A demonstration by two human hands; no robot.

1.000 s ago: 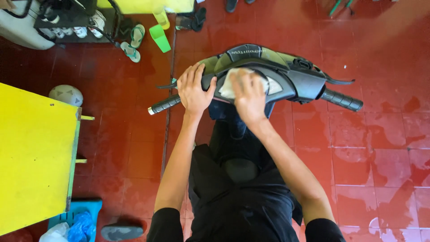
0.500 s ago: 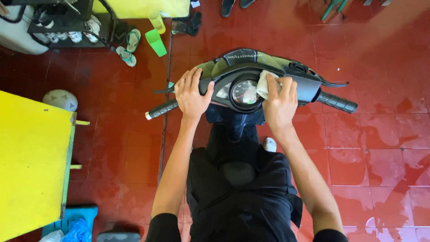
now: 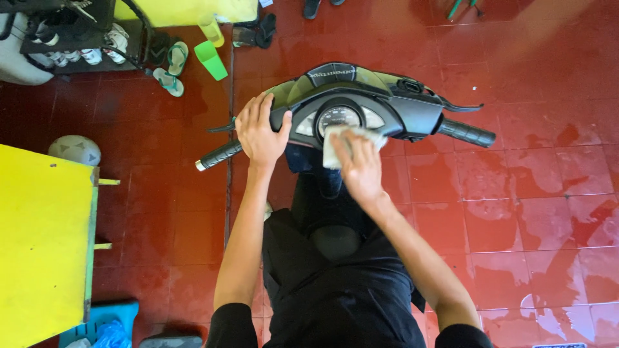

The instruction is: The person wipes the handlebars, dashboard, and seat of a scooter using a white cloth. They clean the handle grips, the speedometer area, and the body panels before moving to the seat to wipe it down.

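Seen from the head camera looking straight down, the left hand (image 3: 261, 132) lies palm-down on the left side of the scooter handlebar (image 3: 361, 106), fingers spread and pointing forward over the dark glossy cowl, thumb angled toward the dial; it rests flat rather than clasping. Left forearm runs straight back toward the body, elbow only slightly bent.

Right hand (image 3: 361, 171) sits just below the round speedometer (image 3: 336, 117), fingers together and pressed down on a white cloth (image 3: 335, 145), which is crumpled, soft-looking, and bunched against the lower rim of the instrument panel. Right forearm angles in from the lower right.

Handlebar cover: smooth moulded plastic, black with grey-green panels, curved like a shield. Left grip (image 3: 219, 155) is ribbed black rubber with a pale end cap; right grip (image 3: 467, 133) matches, with a thin lever above it. Black seat (image 3: 332, 241) below, matte.

Floor (image 3: 548, 193): red square tiles, wet and reflective on the right. Yellow table (image 3: 42, 245) with green edge at left; green plastic cup (image 3: 211, 60) and sandals (image 3: 171, 71) near the top.
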